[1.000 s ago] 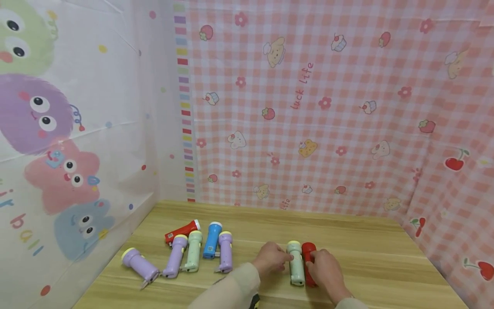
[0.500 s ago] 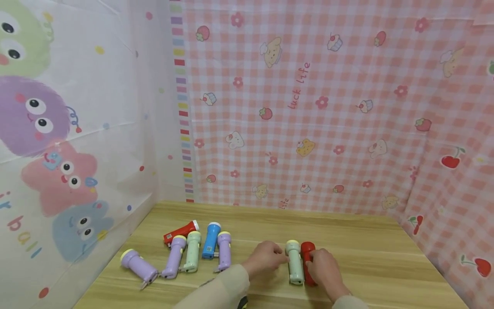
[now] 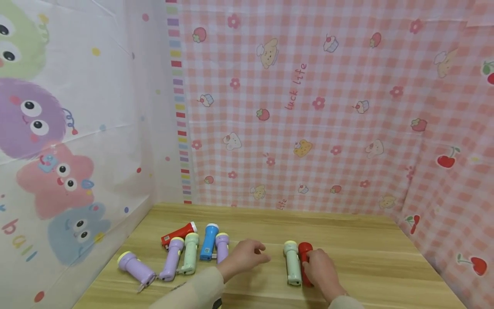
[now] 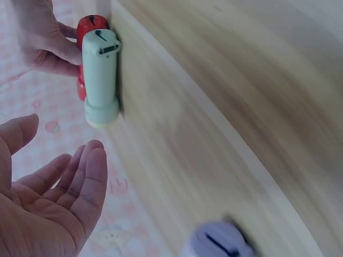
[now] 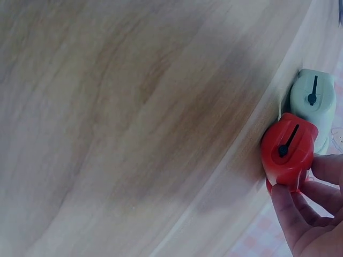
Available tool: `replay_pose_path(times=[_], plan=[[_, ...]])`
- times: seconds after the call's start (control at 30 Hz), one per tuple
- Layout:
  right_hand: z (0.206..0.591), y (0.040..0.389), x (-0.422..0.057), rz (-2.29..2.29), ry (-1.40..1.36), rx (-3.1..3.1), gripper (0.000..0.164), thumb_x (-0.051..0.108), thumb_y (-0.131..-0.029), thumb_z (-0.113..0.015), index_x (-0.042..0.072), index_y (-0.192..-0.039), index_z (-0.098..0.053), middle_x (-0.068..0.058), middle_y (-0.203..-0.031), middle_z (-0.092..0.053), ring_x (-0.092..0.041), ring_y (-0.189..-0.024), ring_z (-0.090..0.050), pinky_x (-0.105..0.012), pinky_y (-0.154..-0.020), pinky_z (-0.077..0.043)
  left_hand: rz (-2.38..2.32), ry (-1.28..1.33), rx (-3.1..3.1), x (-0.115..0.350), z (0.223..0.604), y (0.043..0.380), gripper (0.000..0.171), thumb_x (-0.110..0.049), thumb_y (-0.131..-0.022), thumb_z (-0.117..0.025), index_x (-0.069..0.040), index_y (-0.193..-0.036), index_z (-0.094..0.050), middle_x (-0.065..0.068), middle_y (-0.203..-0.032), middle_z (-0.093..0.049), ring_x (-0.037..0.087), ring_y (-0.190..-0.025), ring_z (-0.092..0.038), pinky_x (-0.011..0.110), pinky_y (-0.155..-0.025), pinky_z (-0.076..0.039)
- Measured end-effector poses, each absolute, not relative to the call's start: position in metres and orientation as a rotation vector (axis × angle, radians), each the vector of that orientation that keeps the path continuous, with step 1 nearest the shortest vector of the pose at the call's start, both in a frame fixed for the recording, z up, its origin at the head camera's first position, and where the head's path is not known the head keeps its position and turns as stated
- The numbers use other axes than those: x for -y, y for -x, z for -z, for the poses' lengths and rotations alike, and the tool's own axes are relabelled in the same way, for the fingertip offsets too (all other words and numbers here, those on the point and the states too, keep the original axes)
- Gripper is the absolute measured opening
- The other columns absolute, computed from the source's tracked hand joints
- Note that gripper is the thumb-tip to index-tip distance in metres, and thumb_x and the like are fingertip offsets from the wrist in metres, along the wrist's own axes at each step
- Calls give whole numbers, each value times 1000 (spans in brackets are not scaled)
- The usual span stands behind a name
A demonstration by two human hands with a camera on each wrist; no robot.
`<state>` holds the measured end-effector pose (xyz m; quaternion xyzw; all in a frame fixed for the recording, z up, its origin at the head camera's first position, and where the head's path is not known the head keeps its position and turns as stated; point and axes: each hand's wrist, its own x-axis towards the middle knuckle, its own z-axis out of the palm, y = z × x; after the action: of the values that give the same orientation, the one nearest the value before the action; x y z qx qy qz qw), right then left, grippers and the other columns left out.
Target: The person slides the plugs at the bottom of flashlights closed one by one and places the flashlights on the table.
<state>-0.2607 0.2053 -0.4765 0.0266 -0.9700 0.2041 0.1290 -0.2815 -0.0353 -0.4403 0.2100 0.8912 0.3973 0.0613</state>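
On the right part of the wooden table, a pale green flashlight [image 3: 292,264] and a red flashlight [image 3: 305,247] lie side by side, lens ends toward the back. My right hand [image 3: 323,274] grips the red one along its body, its thumb and fingers on either side in the right wrist view. My left hand [image 3: 244,259] hovers left of the pale green flashlight, holding nothing. Relaxed, spread fingers of that left hand [image 4: 56,198] show in the left wrist view, apart from both flashlights. It partly hides a purple flashlight [image 3: 222,247] in the head view.
At the table's left lie a red flashlight with a white rim [image 3: 179,234], a blue flashlight [image 3: 209,243], a second pale green flashlight [image 3: 190,254] and two more purple flashlights, one leftmost [image 3: 137,269]. Patterned cloth [image 3: 347,128] hangs behind and at the sides.
My left hand has drawn away from the pale green flashlight, moving left toward the other group. My right hand keeps its grip on the red flashlight. The head view has shifted slightly.
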Motion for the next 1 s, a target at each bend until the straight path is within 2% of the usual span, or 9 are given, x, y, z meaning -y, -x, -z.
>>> replay_pose_path(times=[0.27,0.53,0.67,0.83,0.93,1.0], plan=[[477,260,-205,-594,-74,2820,12,6,-83,-73,4,-75,-64,-6,-71,-53,-22,-66,-50,-41,-60,-46,-1066,-665,-2801,65,438,282,43,-31,-90,-72,1,-118,-67,11,-100,-68,23,-90,-63,43,-77,-54],[476,260,-204,-589,-61,2835,8,6,-84,-73,1,-81,-67,-8,-74,-55,-22,-69,-52,-43,-64,-48,-964,-654,-2959,96,439,285,46,-29,-91,-70,6,-120,-64,21,-108,-68,35,-99,-65,50,-81,-54],[475,259,-203,-590,-60,2833,8,5,-84,-73,0,-82,-67,-8,-75,-55,-22,-69,-52,-43,-65,-49,-914,-617,-3022,112,439,284,44,-29,-91,-70,4,-119,-65,19,-106,-69,33,-95,-66,50,-78,-54],[475,260,-204,-591,-63,2843,7,5,-85,-72,0,-83,-68,-7,-75,-55,-22,-70,-52,-42,-65,-49,-810,-547,-3124,135,443,285,32,-28,-88,-73,-2,-107,-69,8,-89,-68,21,-77,-61,42,-66,-51],[475,260,-205,-600,-51,2860,7,6,-85,-72,0,-86,-68,-7,-77,-55,-21,-70,-52,-42,-66,-49,-795,-474,-3143,148,443,287,33,-27,-87,-74,-1,-107,-70,8,-93,-69,21,-80,-61,43,-70,-53],[475,260,-205,-604,-39,2868,7,6,-86,-72,-1,-86,-68,-7,-77,-55,-21,-71,-51,-42,-66,-49,-792,-427,-3139,156,441,288,38,-28,-88,-74,1,-112,-68,12,-102,-70,25,-89,-65,47,-75,-54]])
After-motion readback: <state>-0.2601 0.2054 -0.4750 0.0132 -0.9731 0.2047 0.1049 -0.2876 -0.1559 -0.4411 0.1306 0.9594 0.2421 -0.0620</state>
